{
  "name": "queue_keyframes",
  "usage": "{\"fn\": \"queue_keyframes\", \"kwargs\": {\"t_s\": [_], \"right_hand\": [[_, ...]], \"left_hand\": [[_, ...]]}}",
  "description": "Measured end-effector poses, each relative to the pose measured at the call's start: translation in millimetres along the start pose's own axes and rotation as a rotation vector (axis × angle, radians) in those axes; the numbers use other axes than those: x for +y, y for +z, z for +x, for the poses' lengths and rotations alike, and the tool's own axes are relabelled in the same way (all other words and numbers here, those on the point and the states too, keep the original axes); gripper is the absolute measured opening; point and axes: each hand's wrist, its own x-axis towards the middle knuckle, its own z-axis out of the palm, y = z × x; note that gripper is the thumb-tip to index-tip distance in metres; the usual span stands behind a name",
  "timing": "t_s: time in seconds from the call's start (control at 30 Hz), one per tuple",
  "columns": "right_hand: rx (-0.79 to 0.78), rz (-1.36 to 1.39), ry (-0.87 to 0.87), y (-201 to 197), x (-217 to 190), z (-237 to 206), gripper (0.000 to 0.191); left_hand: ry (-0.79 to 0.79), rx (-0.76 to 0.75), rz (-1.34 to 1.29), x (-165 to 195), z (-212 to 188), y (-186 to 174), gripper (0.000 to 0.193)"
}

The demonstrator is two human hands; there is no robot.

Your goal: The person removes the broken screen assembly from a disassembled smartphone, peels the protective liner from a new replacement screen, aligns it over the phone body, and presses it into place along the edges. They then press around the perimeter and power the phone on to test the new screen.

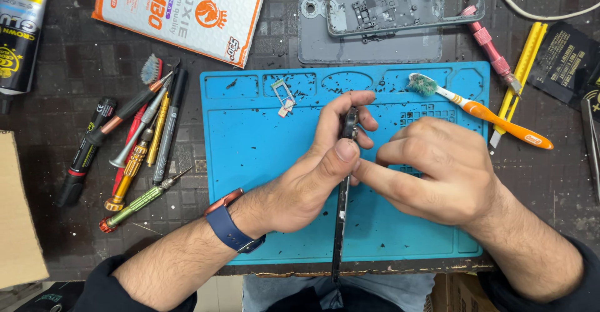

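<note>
left hand [315, 174]: pinching phone [343, 187], held edge-on above blue mat [250, 162]
right hand [444, 168]: fingers curled, index tip touching phone edge
near: toothbrush [481, 109], SIM tray [283, 96], screwdrivers [140, 156]

screwdrivers [140, 143] left of mat [250, 156], toothbrush [481, 109] on mat's right

A dark, scuffed counter [75, 68] carries a blue work mat [262, 162] speckled with black crumbs. Left of the mat lies a cluster of screwdrivers and pens [140, 140]. Above it rest a white-and-orange packet [187, 12] and a grey phone frame [387, 18] (partly stripped). On the right lie a pink tool [490, 43] and a yellow tool [522, 68]. A glue tube [19, 31] sits at the far left corner.
</note>
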Motion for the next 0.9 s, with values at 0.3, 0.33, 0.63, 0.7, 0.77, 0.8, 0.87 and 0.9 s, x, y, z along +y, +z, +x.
{"fn": "queue_keyframes", "kwargs": {"t_s": [0.3,0.33,0.63,0.7,0.77,0.8,0.87,0.9], "right_hand": [[-0.072,-0.029,-0.050,-13.9,2.3,-5.1,0.026],[-0.079,-0.043,-0.055,-14.4,1.8,-5.0,0.026],[-0.133,-0.042,-0.104,-19.6,6.7,-9.0,0.030],[-0.136,-0.026,-0.110,-24.0,13.1,-7.5,0.025],[-0.156,-0.018,-0.097,-24.9,13.8,-7.6,0.023],[-0.176,-0.017,-0.081,-24.0,12.8,-7.8,0.022],[-0.188,-0.020,-0.065,-22.7,11.8,-8.7,0.022],[-0.182,-0.020,-0.063,-22.5,11.8,-8.8,0.022]], "left_hand": [[-0.004,-0.021,-0.008,8.5,0.1,9.2,0.091],[-0.003,-0.023,-0.010,9.1,-0.7,10.1,0.091],[-0.038,-0.065,-0.046,16.4,-1.2,19.1,0.093],[-0.039,-0.059,-0.028,17.5,6.4,20.4,0.091],[-0.043,-0.059,-0.017,17.7,9.5,22.4,0.091],[-0.046,-0.061,-0.015,18.8,8.3,22.6,0.091],[-0.040,-0.068,-0.028,18.1,7.2,22.0,0.092],[-0.034,-0.071,-0.044,17.6,6.7,21.5,0.092]]}}
